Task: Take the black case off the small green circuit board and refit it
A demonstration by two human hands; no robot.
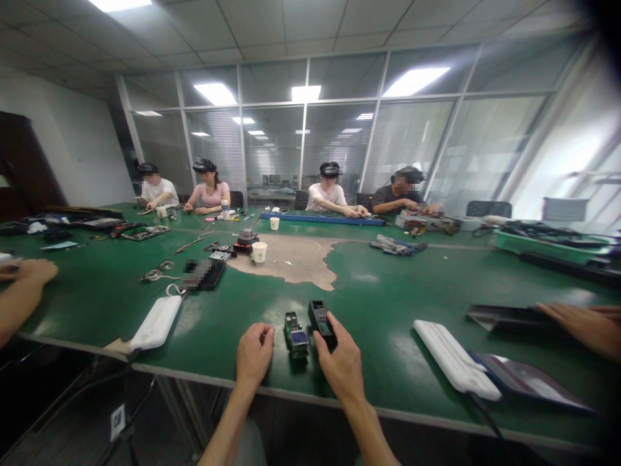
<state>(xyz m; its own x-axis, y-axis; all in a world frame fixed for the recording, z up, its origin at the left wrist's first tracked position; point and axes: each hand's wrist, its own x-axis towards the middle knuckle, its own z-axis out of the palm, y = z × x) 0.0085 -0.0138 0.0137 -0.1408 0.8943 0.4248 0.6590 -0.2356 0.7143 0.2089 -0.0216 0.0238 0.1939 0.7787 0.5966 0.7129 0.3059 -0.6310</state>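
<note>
My right hand point(341, 364) grips a black device casing point(319, 317), thumb on its near side and fingers along the right edge. Just left of the casing, a bare circuit board point(295, 336) with a small bluish screen lies on the green table point(383, 382). My left hand point(255, 353) rests on the table left of the board, apart from it. Its fingers are curled and pressed together; whether anything small is inside them is hidden.
White power banks point(156, 321) point(456, 359) lie at both sides. Beyond are a phone point(206, 274), glasses point(158, 272) and a paper cup point(259, 252) on a brown patch. Neighbours' hands point(36, 275) point(579, 323) flank me. Several people sit across the table.
</note>
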